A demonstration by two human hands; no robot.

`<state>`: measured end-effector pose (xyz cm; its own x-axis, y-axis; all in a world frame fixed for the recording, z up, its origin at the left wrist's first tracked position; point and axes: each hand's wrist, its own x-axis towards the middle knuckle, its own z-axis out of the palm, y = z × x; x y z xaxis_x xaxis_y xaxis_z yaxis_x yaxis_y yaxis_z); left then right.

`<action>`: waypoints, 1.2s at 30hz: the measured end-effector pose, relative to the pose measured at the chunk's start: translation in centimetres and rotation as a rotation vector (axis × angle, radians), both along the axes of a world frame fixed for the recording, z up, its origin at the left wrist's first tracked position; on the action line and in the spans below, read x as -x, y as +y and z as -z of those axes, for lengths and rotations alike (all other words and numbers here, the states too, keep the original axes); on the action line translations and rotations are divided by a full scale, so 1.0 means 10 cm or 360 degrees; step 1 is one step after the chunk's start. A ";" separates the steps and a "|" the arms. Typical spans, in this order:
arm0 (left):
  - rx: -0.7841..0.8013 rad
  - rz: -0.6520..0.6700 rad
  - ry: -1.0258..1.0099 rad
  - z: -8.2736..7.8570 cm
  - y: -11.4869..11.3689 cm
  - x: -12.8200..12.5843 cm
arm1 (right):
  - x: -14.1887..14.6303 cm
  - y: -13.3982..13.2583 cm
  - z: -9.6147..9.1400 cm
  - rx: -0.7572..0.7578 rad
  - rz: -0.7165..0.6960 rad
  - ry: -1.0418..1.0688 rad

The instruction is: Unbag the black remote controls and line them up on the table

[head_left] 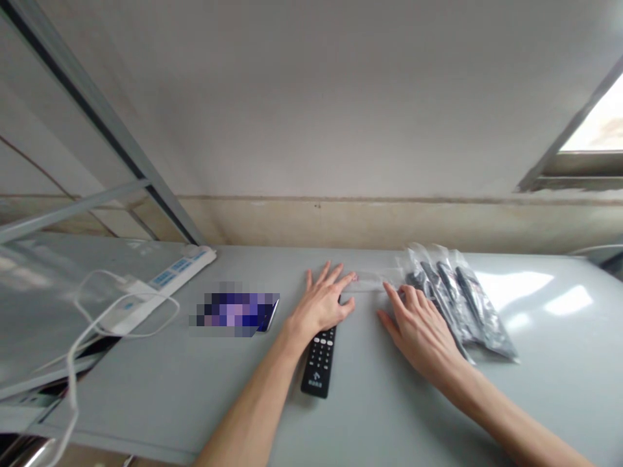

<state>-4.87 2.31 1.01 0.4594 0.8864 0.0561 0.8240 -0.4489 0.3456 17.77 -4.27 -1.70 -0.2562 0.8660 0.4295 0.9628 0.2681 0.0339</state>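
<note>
From my remote seat I saw the left hand (322, 303) lying spread on the pale grey table (146, 402), its fingertips reaching a translucent flat plastic sleeve (370, 281) near the far edge, with a black button-studded remote control (318, 362) just near of the palm. The right hand (413, 331) lay slightly curled at the sleeve's right end, beside a stack of clear plastic bags (460, 301); I could not tell whether it pinched anything. The sleeve looked light, limp and slippery, best taken by its edge.
</note>
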 end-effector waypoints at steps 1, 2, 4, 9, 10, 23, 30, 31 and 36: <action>-0.0003 0.0001 -0.0001 0.00 0.00 0.00 | 0.00 0.00 -0.01 0.0004 -0.0003 0.0008; -0.0016 0.0007 -0.0001 0.00 0.01 0.00 | -0.01 0.01 -0.03 0.0013 -0.0010 0.0022; -0.0069 0.0028 0.0000 -0.01 0.02 0.00 | -0.05 0.04 -0.07 0.0029 -0.0034 0.0067; -0.0219 0.0118 -0.0030 -0.02 0.07 0.02 | -0.25 0.18 -0.24 -0.0024 0.0103 0.0108; -0.0245 0.0146 -0.0047 -0.02 0.08 0.03 | -0.29 0.20 -0.26 -0.0027 0.0154 0.0077; -0.0891 0.0080 -0.0532 0.02 0.20 0.08 | -0.37 0.18 -0.37 0.0167 0.0549 -0.0153; -0.0829 0.0189 -0.0673 0.03 0.19 0.06 | -0.34 0.16 -0.38 0.0217 0.0479 -0.0103; -0.0786 0.0231 -0.0670 0.03 0.18 0.05 | -0.33 0.16 -0.38 0.0222 0.0459 -0.0100; -0.0530 0.0316 -0.0559 0.05 0.17 0.04 | -0.32 0.15 -0.38 0.0274 0.0445 -0.0118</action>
<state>-5.23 4.03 0.46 0.5197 0.6919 0.5012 0.5717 -0.7176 0.3978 20.92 -2.77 2.07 -0.0233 0.9654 0.2596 0.9965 0.0016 0.0835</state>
